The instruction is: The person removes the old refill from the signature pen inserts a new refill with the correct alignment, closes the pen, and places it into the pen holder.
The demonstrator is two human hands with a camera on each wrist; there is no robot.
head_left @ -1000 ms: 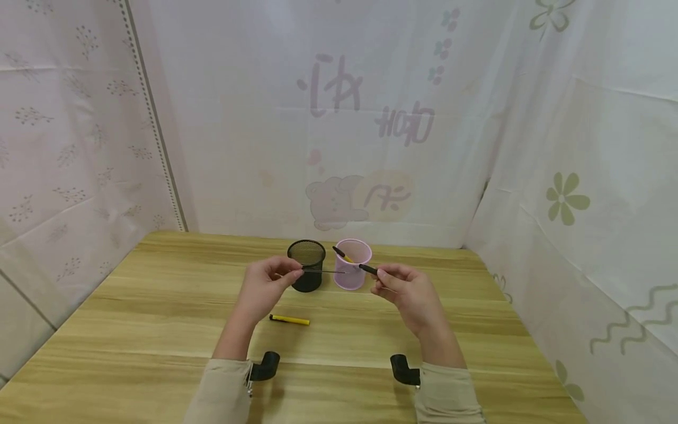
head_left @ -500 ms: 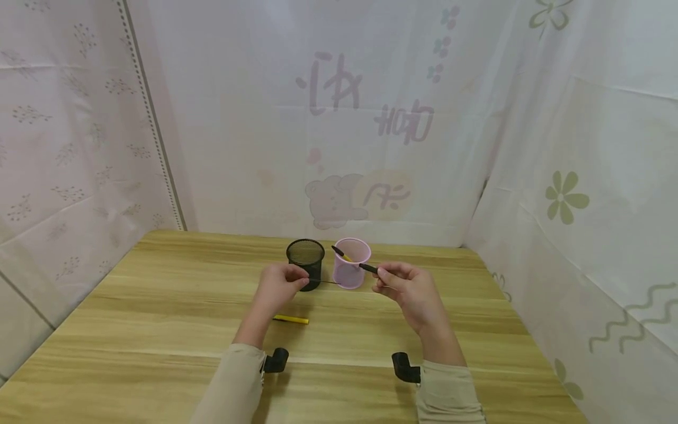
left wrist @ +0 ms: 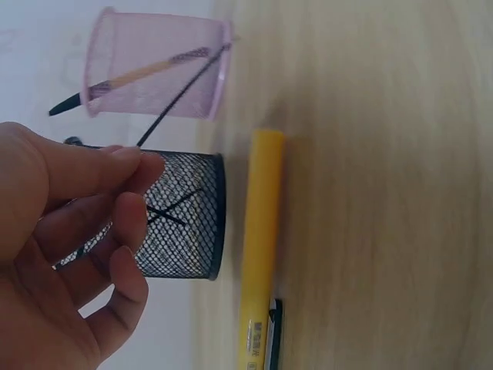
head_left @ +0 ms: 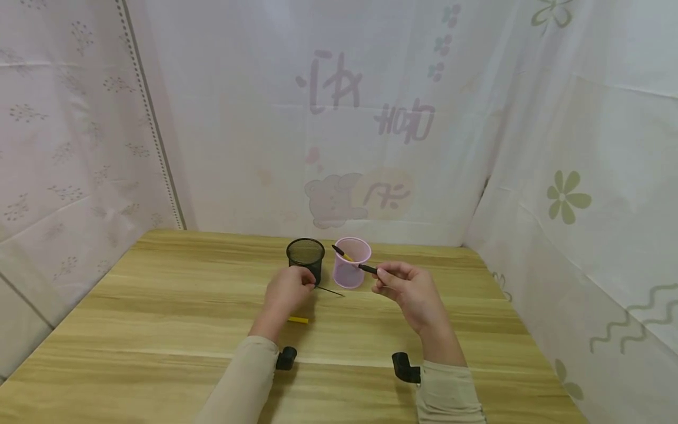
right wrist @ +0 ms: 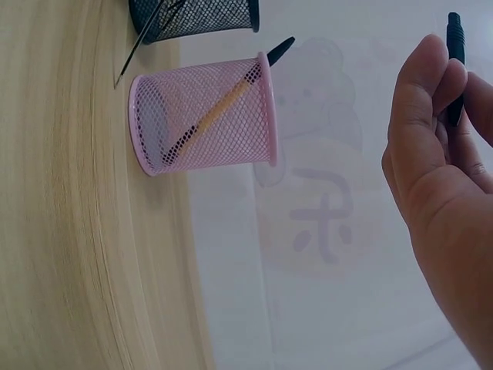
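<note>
My left hand (head_left: pixel 285 293) pinches a thin dark pen refill (left wrist: pixel 182 95) between thumb and fingers, in front of the black mesh pen cup (left wrist: pixel 192 258). The refill's tip slants down to the right. Farther right, my right hand (head_left: pixel 410 291) pinches a short black pen part (right wrist: pixel 456 42) with a ribbed end, held in the air. A yellow pen barrel (left wrist: pixel 263 223) lies on the table under my left hand, partly hidden by it in the head view. Thin dark sticks (left wrist: pixel 171 217) show against the black cup; whether they are inside I cannot tell.
A pink mesh pen cup (right wrist: pixel 208 92) stands to the right of the black one, with a black and yellow pen (right wrist: pixel 223 104) leaning in it. Both stand towards the back of the wooden table (head_left: pixel 159 306). Printed curtains (head_left: pixel 254 147) hang behind and at the sides.
My left hand has moved right and a little lower, and the refill has gone from nearly level to slanting down. It now covers more of the yellow barrel. My right hand has stayed put.
</note>
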